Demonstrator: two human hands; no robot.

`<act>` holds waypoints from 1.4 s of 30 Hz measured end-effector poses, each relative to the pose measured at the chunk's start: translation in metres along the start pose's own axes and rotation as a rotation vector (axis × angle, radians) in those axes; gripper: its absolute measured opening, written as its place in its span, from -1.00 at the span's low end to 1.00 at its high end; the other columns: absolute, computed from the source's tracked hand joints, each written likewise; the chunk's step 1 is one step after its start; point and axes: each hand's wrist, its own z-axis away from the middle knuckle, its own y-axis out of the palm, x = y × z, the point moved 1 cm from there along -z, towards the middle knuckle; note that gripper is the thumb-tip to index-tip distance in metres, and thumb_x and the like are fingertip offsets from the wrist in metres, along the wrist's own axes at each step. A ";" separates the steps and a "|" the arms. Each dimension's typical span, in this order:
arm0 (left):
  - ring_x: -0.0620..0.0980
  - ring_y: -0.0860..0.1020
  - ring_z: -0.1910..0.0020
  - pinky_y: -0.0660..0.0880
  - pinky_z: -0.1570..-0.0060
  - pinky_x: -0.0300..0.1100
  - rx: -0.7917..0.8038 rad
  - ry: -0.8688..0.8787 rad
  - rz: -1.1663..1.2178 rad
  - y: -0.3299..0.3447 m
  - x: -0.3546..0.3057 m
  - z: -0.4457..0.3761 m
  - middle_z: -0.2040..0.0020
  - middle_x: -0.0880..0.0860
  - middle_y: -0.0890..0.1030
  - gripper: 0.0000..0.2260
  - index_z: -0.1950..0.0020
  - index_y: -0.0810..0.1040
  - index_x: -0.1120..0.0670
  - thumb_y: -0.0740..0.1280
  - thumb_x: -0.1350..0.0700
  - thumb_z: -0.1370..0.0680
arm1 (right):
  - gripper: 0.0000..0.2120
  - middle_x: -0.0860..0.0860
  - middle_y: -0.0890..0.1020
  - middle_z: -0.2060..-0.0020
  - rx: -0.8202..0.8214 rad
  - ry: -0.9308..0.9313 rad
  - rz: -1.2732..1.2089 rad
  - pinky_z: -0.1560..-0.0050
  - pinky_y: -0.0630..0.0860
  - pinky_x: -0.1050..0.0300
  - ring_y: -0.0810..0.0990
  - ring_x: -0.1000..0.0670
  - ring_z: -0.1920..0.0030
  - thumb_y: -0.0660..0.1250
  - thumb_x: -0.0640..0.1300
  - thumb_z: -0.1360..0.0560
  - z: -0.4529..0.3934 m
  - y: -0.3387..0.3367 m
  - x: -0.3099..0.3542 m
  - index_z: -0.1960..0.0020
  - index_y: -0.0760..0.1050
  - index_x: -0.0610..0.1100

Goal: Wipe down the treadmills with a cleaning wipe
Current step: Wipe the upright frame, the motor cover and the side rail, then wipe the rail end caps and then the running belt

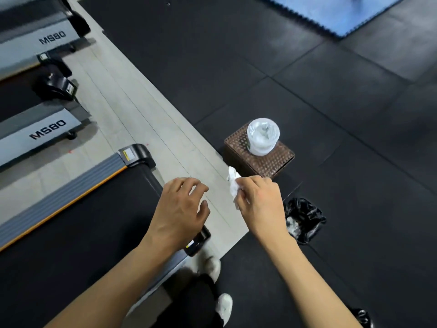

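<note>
right hand (259,200), wipe (233,185) in fingertip grip

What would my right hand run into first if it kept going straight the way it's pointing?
Probably the brown woven box with the clear tub on top. The right hand, holding the crumpled wipe, points toward its near corner, though depth is unclear.

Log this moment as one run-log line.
right hand: pinches crumpled wipe | left hand: empty, over treadmill end | bin bag: below right hand
</note>
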 end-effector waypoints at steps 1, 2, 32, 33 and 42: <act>0.08 0.55 -0.12 0.45 -0.20 0.04 -0.024 -0.016 -0.001 -0.006 0.002 -0.010 -0.12 0.02 0.60 -0.67 -0.17 0.63 0.07 0.17 0.00 -0.56 | -0.83 0.03 0.63 0.12 -0.013 -0.020 0.001 0.16 0.43 -0.04 0.50 -0.10 0.21 0.40 -0.18 -0.44 -0.016 -0.004 0.002 -0.02 0.62 -0.05; 0.09 0.56 -0.12 0.46 -0.20 0.05 -0.048 -0.037 -0.004 -0.011 0.005 -0.020 -0.12 0.02 0.60 -0.67 -0.16 0.63 0.07 0.16 0.00 -0.55 | -0.83 0.02 0.63 0.12 -0.019 -0.040 -0.004 0.16 0.43 -0.04 0.50 -0.11 0.20 0.39 -0.18 -0.44 -0.032 -0.008 0.004 -0.02 0.62 -0.06; 0.18 0.48 -0.26 0.40 -0.31 0.16 -0.258 -0.825 -0.124 -0.096 0.224 -0.328 -0.32 0.12 0.55 -0.55 -0.29 0.59 0.06 0.10 -0.10 -0.55 | -0.78 0.03 0.61 0.17 0.171 -0.653 -0.206 0.15 0.46 -0.04 0.51 -0.09 0.24 0.42 -0.29 -0.40 -0.552 0.097 0.100 0.01 0.62 -0.06; 0.19 0.51 -0.25 0.41 -0.30 0.15 -0.275 -0.858 -0.145 -0.097 0.231 -0.336 -0.30 0.12 0.56 -0.55 -0.28 0.60 0.07 0.11 -0.09 -0.55 | -0.79 0.03 0.61 0.18 0.188 -0.687 -0.214 0.16 0.46 -0.04 0.52 -0.10 0.24 0.42 -0.28 -0.41 -0.571 0.106 0.108 0.01 0.62 -0.05; 0.17 0.52 -0.25 0.45 -0.28 0.11 -0.357 -1.186 -0.180 -0.112 0.332 -0.374 -0.28 0.08 0.55 -0.58 -0.30 0.58 0.06 0.16 -0.08 -0.56 | -0.88 0.06 0.62 0.23 0.341 -0.981 -0.390 0.17 0.46 -0.06 0.55 -0.11 0.22 0.36 -0.23 -0.42 -0.696 0.197 0.233 0.13 0.58 -0.02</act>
